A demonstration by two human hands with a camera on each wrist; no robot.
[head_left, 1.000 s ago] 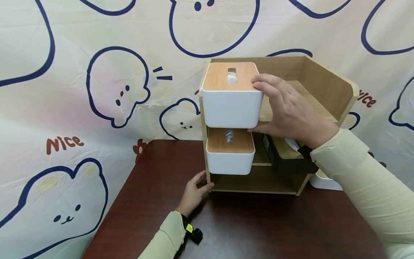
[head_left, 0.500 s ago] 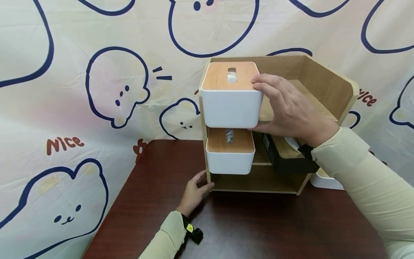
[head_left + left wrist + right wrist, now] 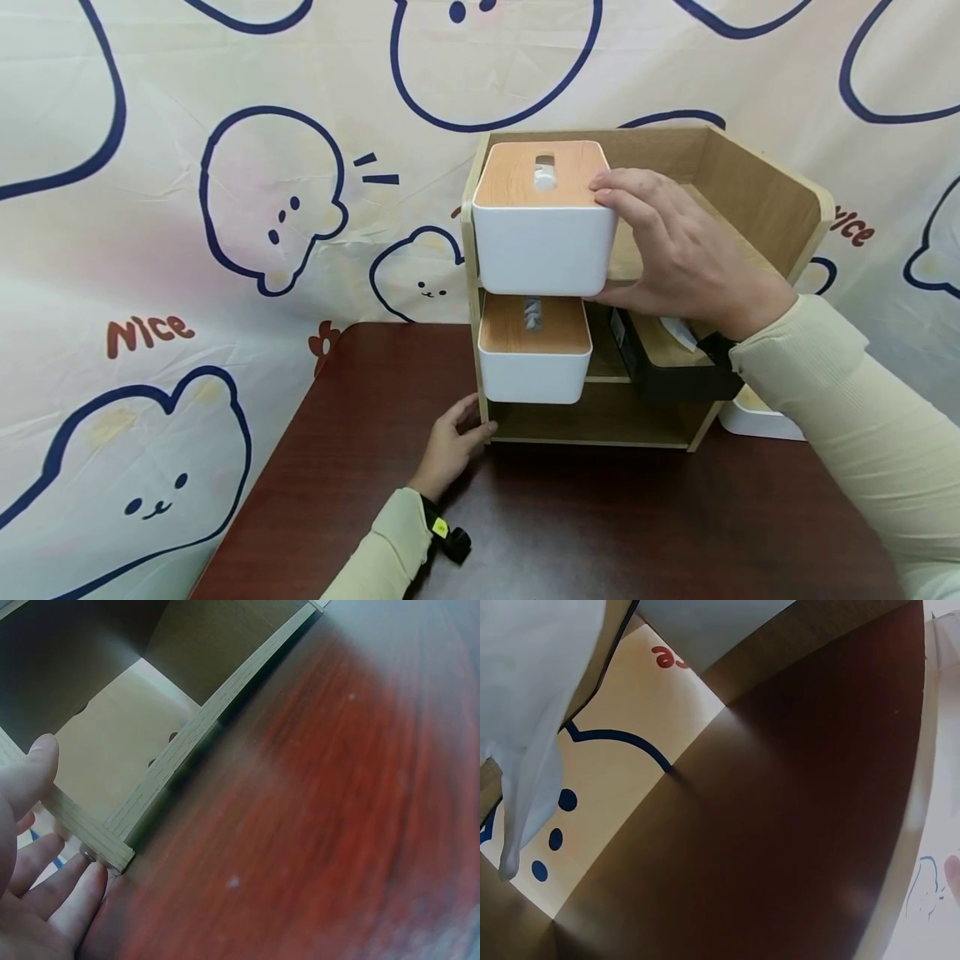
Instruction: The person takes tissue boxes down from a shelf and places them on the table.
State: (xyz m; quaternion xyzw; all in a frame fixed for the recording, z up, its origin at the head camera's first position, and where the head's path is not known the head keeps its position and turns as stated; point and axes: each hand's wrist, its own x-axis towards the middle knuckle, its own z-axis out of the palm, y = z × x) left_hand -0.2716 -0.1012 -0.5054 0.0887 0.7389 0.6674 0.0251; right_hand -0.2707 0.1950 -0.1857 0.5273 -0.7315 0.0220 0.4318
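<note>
My right hand point(image 3: 686, 246) grips the right side of a white tissue box point(image 3: 543, 250) with a wood-look lid, fingertips on the lid's edge and thumb near its lower corner. This box is at the top left of a wooden desk shelf point(image 3: 757, 204). A smaller tissue box point(image 3: 534, 379) of the same kind sits one level below, jutting out in front. My left hand point(image 3: 446, 446) holds the shelf's lower left side panel, thumb in front and fingers outside; the left wrist view shows the thumb point(image 3: 41, 761) inside the panel point(image 3: 86, 829).
A black tray point(image 3: 682, 379) sits on the middle level at the right, partly behind my right wrist. Another white box point(image 3: 761, 423) stands on the dark red table point(image 3: 600, 517) beside the shelf. White sheeting point(image 3: 536, 682) hangs in the right wrist view. A cartoon-printed curtain point(image 3: 292, 350) covers the back.
My right hand and the upper tissue box have shifted slightly to the right, away from the shelf's left panel. My left hand and the shelf have stayed in place.
</note>
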